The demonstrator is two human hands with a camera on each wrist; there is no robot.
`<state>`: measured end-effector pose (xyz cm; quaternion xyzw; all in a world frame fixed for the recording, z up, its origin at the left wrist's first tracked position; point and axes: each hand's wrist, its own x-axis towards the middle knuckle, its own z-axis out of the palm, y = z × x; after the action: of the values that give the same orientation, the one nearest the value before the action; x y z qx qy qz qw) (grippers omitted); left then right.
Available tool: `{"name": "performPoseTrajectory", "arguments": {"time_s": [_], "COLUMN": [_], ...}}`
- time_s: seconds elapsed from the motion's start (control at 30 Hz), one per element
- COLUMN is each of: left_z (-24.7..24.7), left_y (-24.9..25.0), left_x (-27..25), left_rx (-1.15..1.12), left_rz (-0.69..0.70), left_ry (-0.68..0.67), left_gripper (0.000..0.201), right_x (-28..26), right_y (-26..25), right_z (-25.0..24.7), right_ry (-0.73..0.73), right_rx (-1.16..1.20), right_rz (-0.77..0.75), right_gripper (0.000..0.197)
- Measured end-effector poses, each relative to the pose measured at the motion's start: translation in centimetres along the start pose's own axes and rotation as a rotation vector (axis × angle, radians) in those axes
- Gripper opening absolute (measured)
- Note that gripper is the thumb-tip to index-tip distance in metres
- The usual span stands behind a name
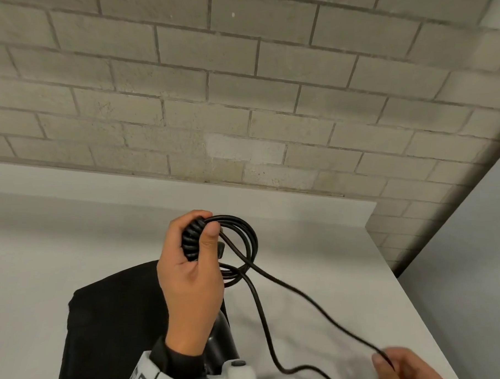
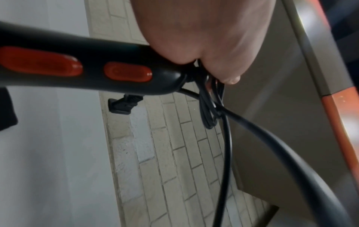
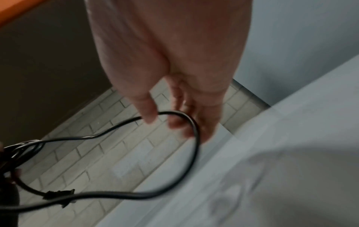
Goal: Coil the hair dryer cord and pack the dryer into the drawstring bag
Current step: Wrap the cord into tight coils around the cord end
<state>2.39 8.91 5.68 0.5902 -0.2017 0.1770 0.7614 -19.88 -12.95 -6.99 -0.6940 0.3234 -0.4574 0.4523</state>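
My left hand is raised over the table and grips the ribbed end of the black hair dryer's handle together with a few coiled loops of its black cord. The handle bears two red buttons, and the dryer body hangs below my wrist. The plug dangles beside the loops. From the coil a slack length of cord runs down to my right hand, which pinches it between thumb and fingers at the lower right. The black drawstring bag lies flat under my left forearm.
A white table stands against a pale brick wall. Its right edge runs diagonally beside my right hand, with a grey floor or wall beyond. A grey wrist band shows on my left arm.
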Motion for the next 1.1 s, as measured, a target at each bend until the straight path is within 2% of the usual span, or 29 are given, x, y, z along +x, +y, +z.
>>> {"name": "performPoseTrajectory", "arguments": {"time_s": [0.07,0.1,0.17,0.23,0.27,0.37,0.43,0.47,0.57,0.63,0.67,0.73,0.77,0.8,0.83,0.87,0.93,1.0,1.03,1.07,1.1], "left_z": [0.5,0.6,0.8,1.1,1.2,1.6,1.7,1.7,1.4,1.1,1.0,0.8,0.8,0.9,1.0,1.1,1.2,1.3,1.4,1.5,1.6], "left_y": [0.0,-0.1,-0.2,-0.4,-0.4,-0.6,-0.5,-0.5,-0.6,-0.7,-0.8,-0.9,-0.8,-0.8,-0.8,-0.8,-0.9,-0.9,-0.9,-1.0,-1.0], "left_x": [-0.3,-0.5,-0.8,-1.2,-1.4,-1.9,-2.0,-2.1,-1.8,-1.5,-1.4,-1.3,-1.3,-1.4,-1.4,-1.5,-1.5,-1.4,-1.4,-1.4,-1.5], "left_rx": [-0.003,0.0,0.018,0.039,0.046,0.073,0.093,0.098,0.078,0.066,0.06,0.051,0.052,0.056,0.059,0.063,0.065,0.051,0.044,0.042,0.044], "left_rz": [-0.005,-0.001,0.019,0.024,0.019,0.015,0.019,0.022,0.027,0.027,0.03,0.038,0.041,0.043,0.044,0.041,0.035,0.039,0.041,0.041,0.038], "left_ry": [-0.008,-0.018,-0.038,-0.051,-0.06,-0.086,-0.099,-0.1,-0.089,-0.085,-0.083,-0.083,-0.086,-0.088,-0.089,-0.09,-0.091,-0.099,-0.105,-0.112,-0.118], "left_gripper": [0.011,0.009,0.011,0.016,0.018,0.022,0.022,0.022,0.021,0.02,0.02,0.019,0.019,0.02,0.02,0.02,0.019,0.019,0.018,0.018,0.018], "right_x": [-0.9,-1.2,-1.9,-2.7,-3.2,-4.6,-4.8,-4.8,-4.5,-3.7,-3.0,-1.0,-0.4,-1.0,-1.2,-1.2,-0.6,-0.5,-0.4,-0.1,-0.4], "right_y": [-2.1,-3.3,-6.3,-10.3,-12.0,-13.7,-13.8,-13.8,-13.7,-12.3,-11.2,-9.1,-8.7,-8.4,-7.8,-7.4,-7.1,-7.5,-7.7,-7.2,-6.7], "right_z": [2.0,2.9,4.7,6.4,7.6,10.2,11.1,11.3,10.1,8.8,8.1,7.6,7.3,5.8,3.8,2.2,0.2,-0.6,-0.5,0.0,0.5], "right_ry": [-0.058,-0.036,-0.016,-0.096,-0.184,-0.476,-0.627,-0.674,-0.696,-0.725,-0.758,-0.869,-0.854,-0.686,-0.534,-0.451,-0.425,-0.369,-0.323,-0.326,-0.399], "right_rx": [-0.132,-0.127,-0.063,0.032,0.032,0.06,0.144,0.202,0.369,0.42,0.513,0.911,1.085,1.091,1.087,1.072,1.192,1.223,1.123,0.925,0.734], "right_rz": [0.035,-0.012,-0.16,-0.242,-0.255,-0.164,-0.072,-0.048,-0.007,0.001,0.049,0.219,0.28,0.314,0.282,0.267,0.309,0.436,0.446,0.379,0.386], "right_gripper": [0.064,0.064,0.044,0.019,0.014,0.026,0.024,0.021,0.01,0.026,0.034,0.032,0.03,0.028,0.029,0.029,0.029,0.027,0.027,0.037,0.055]}}
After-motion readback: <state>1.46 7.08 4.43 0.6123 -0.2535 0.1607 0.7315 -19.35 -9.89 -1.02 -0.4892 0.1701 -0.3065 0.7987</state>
